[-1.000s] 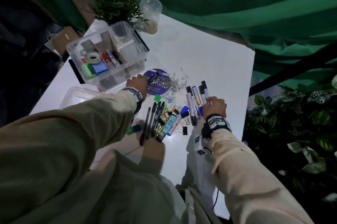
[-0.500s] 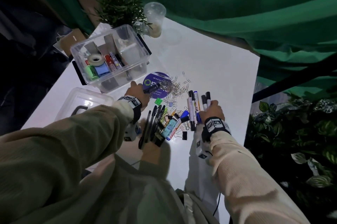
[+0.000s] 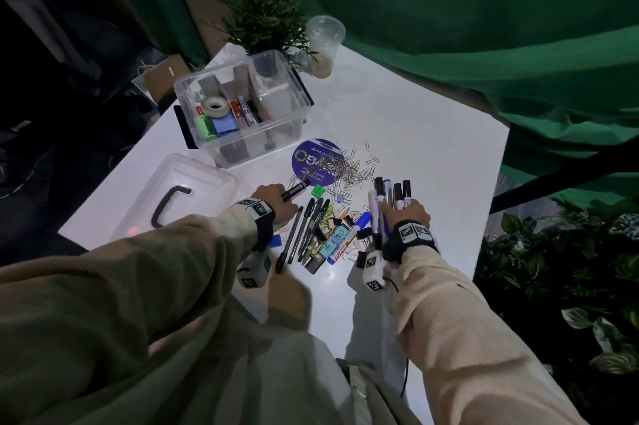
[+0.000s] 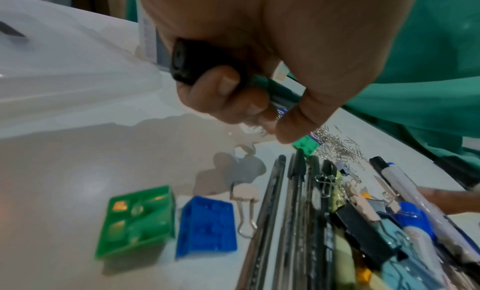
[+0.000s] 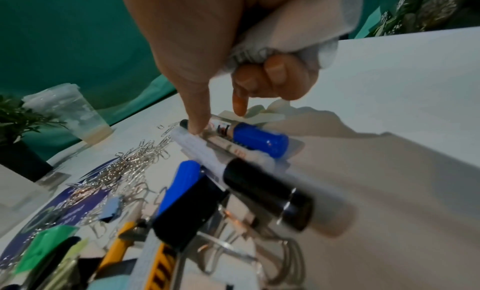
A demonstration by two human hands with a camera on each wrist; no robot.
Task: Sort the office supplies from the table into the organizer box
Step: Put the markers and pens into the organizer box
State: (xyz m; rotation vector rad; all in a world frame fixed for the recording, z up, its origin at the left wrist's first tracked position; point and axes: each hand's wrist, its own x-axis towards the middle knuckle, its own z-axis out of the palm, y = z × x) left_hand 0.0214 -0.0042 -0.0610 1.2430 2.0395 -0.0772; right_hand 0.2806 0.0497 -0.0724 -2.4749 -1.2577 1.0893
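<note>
Pen-sorting step: left hand (image 3: pixel 276 205) grips a black marker (image 3: pixel 295 190), right hand (image 3: pixel 408 217) clutches a marker bundle (image 3: pixel 390 196) — next, carry both to the organizer box (image 3: pixel 242 106).

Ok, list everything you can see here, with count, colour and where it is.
organizer box: one, clear, far left of table, holding tape and markers
lid: one, clear, black handle, near left
paper clips: many, silver, centre, partly on purple disc
pens: several, black, between the hands
binder clips: several, mixed colours, centre pile
cup: one, clear, far edge
plant: one, green, behind box
left hand: grips black marker
right hand: holds marker bundle
</note>
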